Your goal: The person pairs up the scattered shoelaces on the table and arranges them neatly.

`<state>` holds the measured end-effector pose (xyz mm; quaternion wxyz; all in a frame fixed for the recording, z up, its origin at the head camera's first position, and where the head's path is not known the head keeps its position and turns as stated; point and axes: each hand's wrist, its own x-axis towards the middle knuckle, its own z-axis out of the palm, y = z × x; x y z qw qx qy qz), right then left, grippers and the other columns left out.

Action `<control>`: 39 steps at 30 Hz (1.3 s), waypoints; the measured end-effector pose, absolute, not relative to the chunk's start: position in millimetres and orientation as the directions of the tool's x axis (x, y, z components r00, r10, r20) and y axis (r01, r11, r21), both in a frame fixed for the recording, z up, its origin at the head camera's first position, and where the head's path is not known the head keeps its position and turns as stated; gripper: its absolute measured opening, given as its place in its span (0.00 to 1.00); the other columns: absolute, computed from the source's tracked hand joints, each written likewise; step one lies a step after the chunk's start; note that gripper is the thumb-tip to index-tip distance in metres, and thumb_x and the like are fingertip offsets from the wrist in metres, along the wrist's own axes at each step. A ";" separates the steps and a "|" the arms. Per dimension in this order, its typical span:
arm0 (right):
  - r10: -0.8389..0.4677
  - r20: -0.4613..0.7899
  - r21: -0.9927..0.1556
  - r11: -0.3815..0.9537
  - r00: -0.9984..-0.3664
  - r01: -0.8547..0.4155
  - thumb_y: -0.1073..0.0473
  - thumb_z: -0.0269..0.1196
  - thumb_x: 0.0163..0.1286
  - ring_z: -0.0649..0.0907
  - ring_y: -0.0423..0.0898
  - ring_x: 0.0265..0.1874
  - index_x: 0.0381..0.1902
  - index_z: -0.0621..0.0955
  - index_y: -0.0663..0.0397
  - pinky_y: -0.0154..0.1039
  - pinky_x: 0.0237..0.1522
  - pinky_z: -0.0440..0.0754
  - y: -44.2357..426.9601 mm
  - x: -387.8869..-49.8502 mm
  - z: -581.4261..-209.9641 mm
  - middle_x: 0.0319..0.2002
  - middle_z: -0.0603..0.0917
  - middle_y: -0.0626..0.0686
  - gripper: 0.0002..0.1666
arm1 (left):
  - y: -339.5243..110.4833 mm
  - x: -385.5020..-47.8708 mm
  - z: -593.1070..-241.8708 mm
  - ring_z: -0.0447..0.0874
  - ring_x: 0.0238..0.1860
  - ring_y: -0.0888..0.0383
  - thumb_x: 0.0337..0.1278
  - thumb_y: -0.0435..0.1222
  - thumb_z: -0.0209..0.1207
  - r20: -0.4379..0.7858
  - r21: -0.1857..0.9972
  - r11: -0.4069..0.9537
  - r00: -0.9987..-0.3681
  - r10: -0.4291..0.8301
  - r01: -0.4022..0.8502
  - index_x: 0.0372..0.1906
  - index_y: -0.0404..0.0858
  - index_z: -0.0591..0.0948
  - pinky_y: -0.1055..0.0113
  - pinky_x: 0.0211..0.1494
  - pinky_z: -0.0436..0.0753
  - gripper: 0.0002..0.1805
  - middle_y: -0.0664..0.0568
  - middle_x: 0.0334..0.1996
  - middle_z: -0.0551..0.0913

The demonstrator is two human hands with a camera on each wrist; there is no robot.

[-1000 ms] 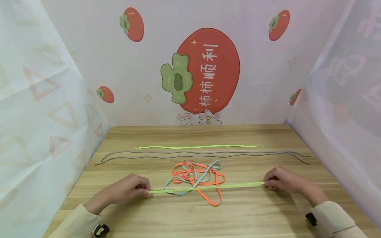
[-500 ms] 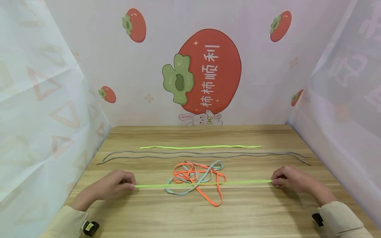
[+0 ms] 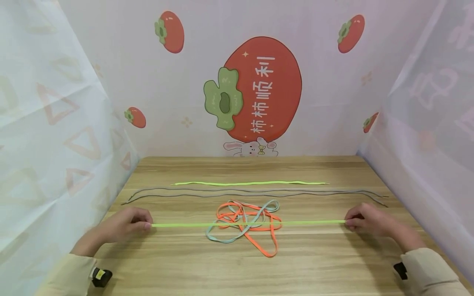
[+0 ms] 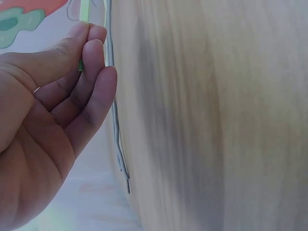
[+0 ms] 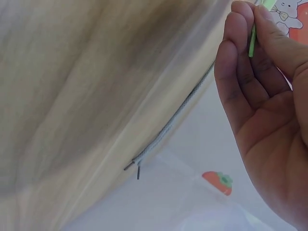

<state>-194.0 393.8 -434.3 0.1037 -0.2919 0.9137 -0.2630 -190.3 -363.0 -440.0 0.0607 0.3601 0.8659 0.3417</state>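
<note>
A neon yellow-green shoelace (image 3: 311, 222) is stretched straight across the view between both hands. My left hand (image 3: 126, 226) pinches its left end between thumb and fingers; in the left wrist view the lace's short tip (image 4: 80, 65) pokes out below the pinch. My right hand (image 3: 372, 224) pinches the other end, and a green tip (image 5: 251, 45) shows past the thumb in the right wrist view. Under the taut lace lies a loose tangle of an orange shoelace (image 3: 274, 242) and a pale blue-green shoelace (image 3: 222, 241) on the wooden table (image 3: 237, 275).
Farther back, two grey shoelaces (image 3: 237, 195) lie side by side across the table. Beyond them a second yellow-green shoelace (image 3: 252, 183) lies nearly straight. Printed cloth walls (image 3: 177, 90) enclose the table at the back and both sides.
My hands have moved apart, the left one farther out to the left, the right one a little to the right. The held lace went from folded strands to one long taut line.
</note>
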 end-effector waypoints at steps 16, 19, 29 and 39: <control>-0.588 -0.019 -0.466 0.721 -0.809 -0.513 0.64 0.67 0.74 0.74 0.27 0.26 0.27 0.84 0.47 0.31 0.28 0.74 391.9 -205.1 -432.1 0.25 0.80 0.38 0.12 | -368.8 -208.1 -440.6 0.76 0.30 0.73 0.72 0.30 0.63 0.100 0.613 0.565 -0.764 0.638 0.552 0.37 0.42 0.85 0.71 0.31 0.78 0.06 0.55 0.27 0.86; -0.567 -0.012 -0.439 0.743 -0.823 -0.505 0.63 0.68 0.73 0.73 0.27 0.26 0.27 0.84 0.45 0.31 0.28 0.74 392.5 -207.6 -432.1 0.25 0.80 0.37 0.12 | -370.6 -212.4 -439.8 0.75 0.29 0.72 0.73 0.31 0.62 0.092 0.616 0.572 -0.770 0.631 0.542 0.37 0.42 0.85 0.71 0.31 0.78 0.06 0.55 0.27 0.85; -0.488 -0.037 -0.389 0.811 -0.872 -0.437 0.63 0.67 0.74 0.74 0.30 0.25 0.29 0.86 0.46 0.32 0.30 0.74 393.4 -227.9 -424.2 0.24 0.79 0.39 0.11 | -371.3 -225.5 -440.3 0.76 0.30 0.73 0.73 0.32 0.63 0.113 0.579 0.614 -0.799 0.591 0.536 0.35 0.42 0.85 0.71 0.33 0.77 0.07 0.57 0.26 0.85; -0.444 -0.040 -0.367 0.840 -0.895 -0.400 0.62 0.65 0.76 0.74 0.33 0.25 0.31 0.86 0.49 0.34 0.31 0.74 383.0 -246.4 -420.3 0.24 0.80 0.43 0.11 | -375.2 -244.7 -446.9 0.75 0.29 0.73 0.72 0.32 0.64 0.144 0.552 0.647 -0.825 0.547 0.525 0.36 0.41 0.86 0.72 0.33 0.76 0.05 0.57 0.27 0.86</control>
